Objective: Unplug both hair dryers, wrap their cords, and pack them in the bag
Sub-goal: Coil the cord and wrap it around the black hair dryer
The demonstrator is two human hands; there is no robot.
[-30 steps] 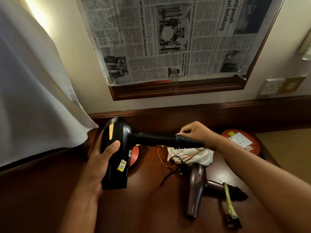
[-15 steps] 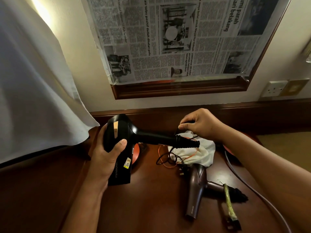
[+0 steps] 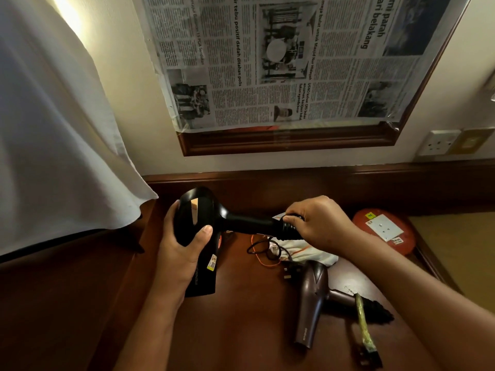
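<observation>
Two hair dryers in view. Your left hand (image 3: 184,250) grips the barrel of the black dryer (image 3: 203,236), thumb across the front, held up off the desk (image 3: 241,317). Your right hand (image 3: 318,223) curls round the ribbed end of that dryer's handle, fingers pinching at the cord exit. One thin black cord (image 3: 263,249) loops just below your right hand, next to an orange string (image 3: 257,259). One black plug (image 3: 290,271) lies on the desk below your right wrist, beside the brown dryer (image 3: 312,301). The brown dryer lies flat on the desk below your right forearm, well apart from your left hand; one yellowish tie (image 3: 363,321) crosses its handle. One white cloth bag (image 3: 308,250) sits crumpled under your right hand, partly hidden. One red round lid with a white label (image 3: 383,231) sits right of your right hand. One wall socket (image 3: 439,141) above it, on the wall. One newspaper sheet (image 3: 294,60) covers the framed mirror above both hands. One white curtain (image 3: 53,129) hangs left of your left hand.
</observation>
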